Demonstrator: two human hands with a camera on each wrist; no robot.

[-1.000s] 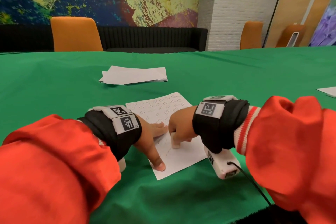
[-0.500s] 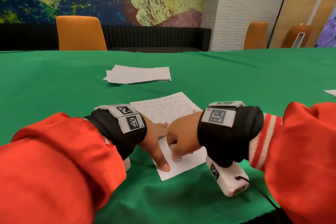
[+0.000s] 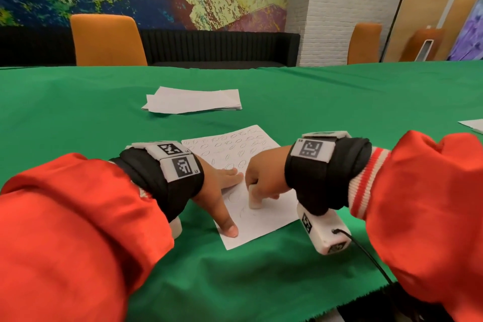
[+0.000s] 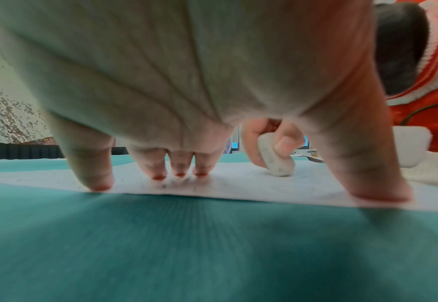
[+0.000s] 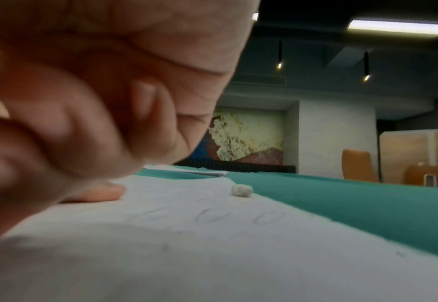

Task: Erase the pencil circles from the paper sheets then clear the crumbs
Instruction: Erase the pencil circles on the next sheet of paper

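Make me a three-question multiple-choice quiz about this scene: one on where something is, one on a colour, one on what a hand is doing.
1. Where is the paper stack?
A. beyond the sheet being erased
B. under the right hand
C. on a chair

2. What colour is the tablecloth?
A. blue
B. green
C. white

3. What is the left hand doing?
A. holding the eraser
B. lifting the sheet
C. pressing the sheet flat

Answers:
1. A, it lies farther up the table than the sheet.
2. B, green shows all round the papers.
3. C, its spread fingers touch the paper while the right hand holds the eraser.
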